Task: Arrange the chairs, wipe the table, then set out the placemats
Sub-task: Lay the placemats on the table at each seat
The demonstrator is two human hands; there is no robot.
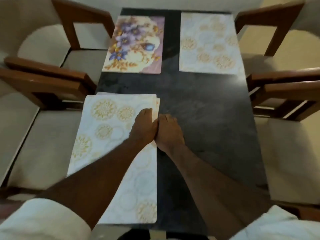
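**Placemat stack point(103, 129) being handled at the near-left place**

Table point(207, 118), dark-topped, is being viewed lengthwise from its near end. Four chairs point(43, 144) with brown wooden arms and pale cushions are being seen drawn up to it, two along each long side.

Three places are being occupied by mats:
- Far left: floral placemat point(136, 45), purple and blue blossoms, lying flat.
- Far right: white placemat point(207, 44) with gold medallions, lying flat, apart from the floral one, with a strip of bare table between them.
- Near left: the placemat stack, same white-and-gold pattern. A second mat's edge is being exposed along the far side and at the far-right corner, so at least two are lying there. An exact count cannot be told.

Near-right place: bare tabletop is being shown.

Left hand point(143, 125) is being held on top of the stack, at its right edge, knuckles up. Right hand point(168, 130) is being held just off that same edge, over the dark tabletop. The two hands are touching side by side. The fingertips of both are being hidden beneath the knuckles; whether either hand is gripping the mat edge or only pressing on it cannot be told.

Both forearms are being extended from rolled white sleeves point(43, 220) at the bottom of the view. Some motion blur is being noted.
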